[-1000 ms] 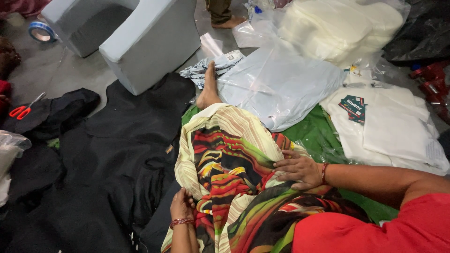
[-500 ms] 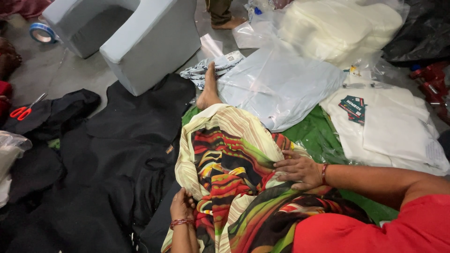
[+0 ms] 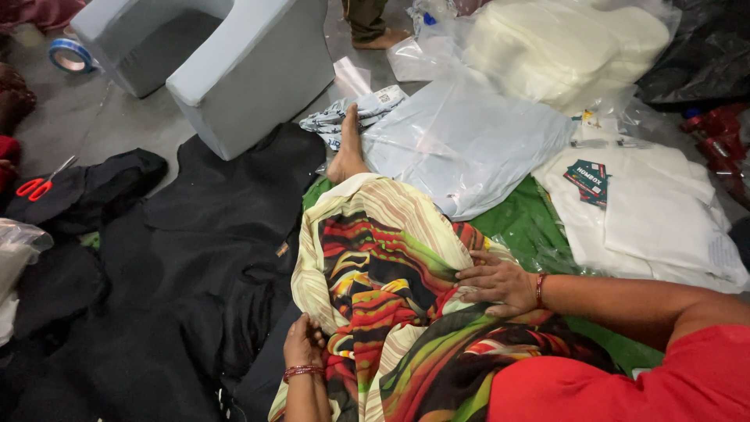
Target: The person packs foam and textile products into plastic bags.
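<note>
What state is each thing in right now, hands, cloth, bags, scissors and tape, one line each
left hand: fingers curled on the colourful cloth's edge
right hand: flat, palm down on the cloth
colourful cloth: draped over the leg, rumpled
black fabric: spread on the floor, creased
clear plastic bag: lying flat, filled
white folded garments: stacked, tag on top
scissors: closed, lying on the floor
tape roll: lying flat
</note>
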